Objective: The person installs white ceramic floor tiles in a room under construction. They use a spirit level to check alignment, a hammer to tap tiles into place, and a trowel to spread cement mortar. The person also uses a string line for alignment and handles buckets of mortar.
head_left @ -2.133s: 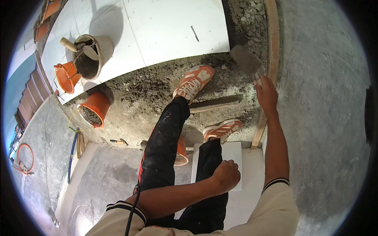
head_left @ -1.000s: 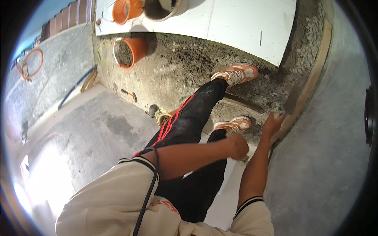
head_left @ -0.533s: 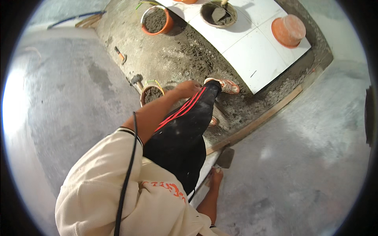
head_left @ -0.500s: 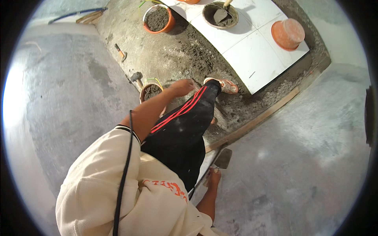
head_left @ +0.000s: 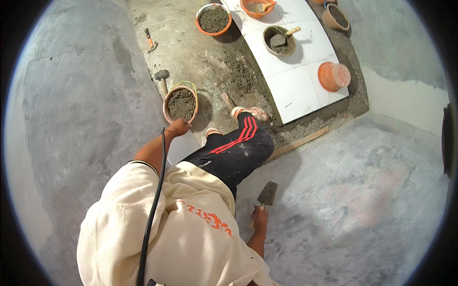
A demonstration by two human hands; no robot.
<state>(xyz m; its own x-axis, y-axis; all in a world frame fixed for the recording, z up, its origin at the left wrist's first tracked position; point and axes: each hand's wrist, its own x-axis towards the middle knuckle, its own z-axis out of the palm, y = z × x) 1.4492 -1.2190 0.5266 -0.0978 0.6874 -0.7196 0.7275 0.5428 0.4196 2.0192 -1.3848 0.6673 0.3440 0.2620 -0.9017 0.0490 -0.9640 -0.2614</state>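
Observation:
At the near rim of a bucket of grey mortar [head_left: 182,104], my left hand [head_left: 179,127] is closed, its fingers hooked on the edge. The bucket stands upright with a yellow-green handle. Off to my right side, my right hand [head_left: 260,217] grips a trowel [head_left: 268,193] by its handle, the flat blade stained grey and pointing away from me. A rubber mallet [head_left: 162,75] lies against the far left of the bucket.
White tiles [head_left: 291,90] cover the floor at far right, bearing an upturned orange bucket [head_left: 333,76], a mortar pail [head_left: 279,42] and an orange basin [head_left: 257,6]. Another mortar bucket [head_left: 213,20] and a hammer [head_left: 150,40] stand beyond. A wooden strip [head_left: 298,143] edges the floor.
My left hand has moved from above my leg back and left onto the bucket's rim. The view and my legs have shifted. The trowel stays in my right hand.

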